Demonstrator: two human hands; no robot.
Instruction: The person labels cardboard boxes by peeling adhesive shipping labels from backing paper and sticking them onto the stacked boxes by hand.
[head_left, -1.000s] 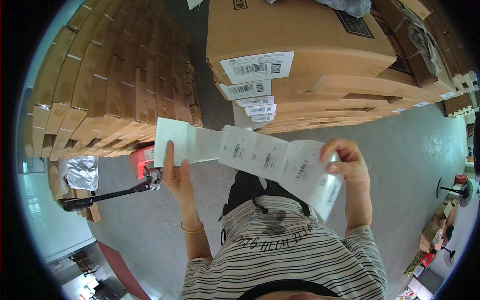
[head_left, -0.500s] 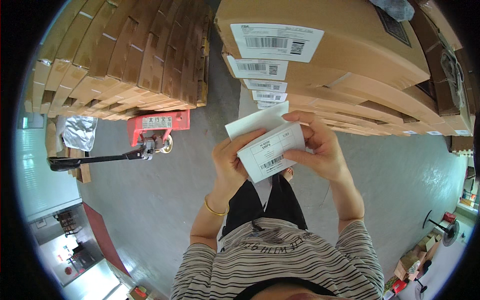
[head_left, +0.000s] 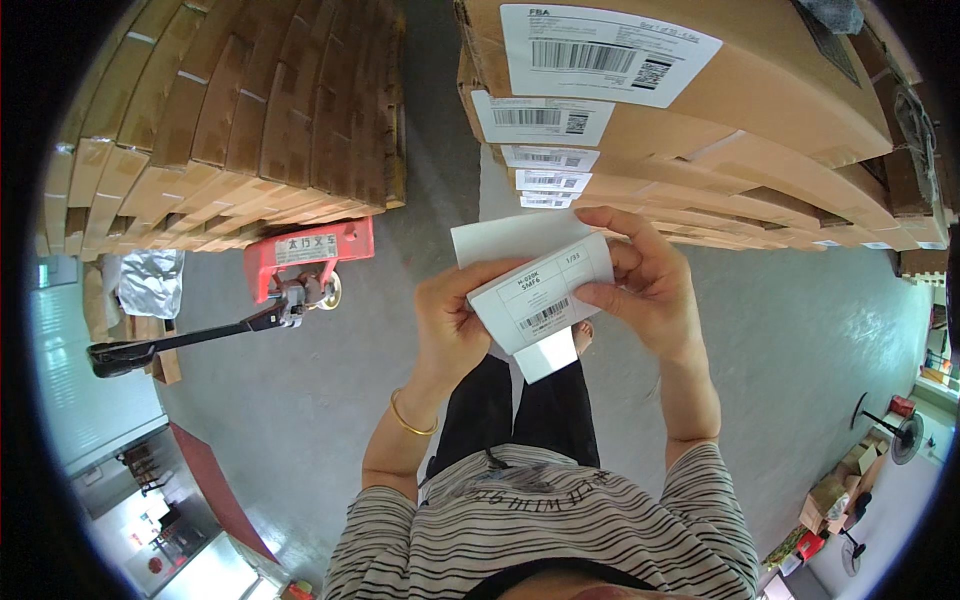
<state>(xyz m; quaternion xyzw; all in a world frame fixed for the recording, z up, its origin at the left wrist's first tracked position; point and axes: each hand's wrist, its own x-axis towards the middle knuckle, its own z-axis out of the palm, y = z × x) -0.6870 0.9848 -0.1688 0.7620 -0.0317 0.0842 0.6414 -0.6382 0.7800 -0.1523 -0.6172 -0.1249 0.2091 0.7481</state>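
A small pack of white barcode labels, which seems to be folded or layered, is held in front of my body. My left hand is closed round its left side, thumb along the upper edge. At the right end my right hand pinches it between thumb and fingers. Behind the printed face a blank white sheet sticks out toward the cartons. Another blank white flap hangs below the near edge. Whether these are one folded strip or separate sheets I cannot tell.
Ahead on the right rises a stack of brown cartons bearing white shipping labels. More cartons are stacked on the left. By them stands a red pallet jack with a black handle. A black fan is at far right.
A blank white flap has come into sight below the labels, and the sheet behind lies flatter. Both hands still hold the labels. The view has shifted, so the right-hand cartons look larger.
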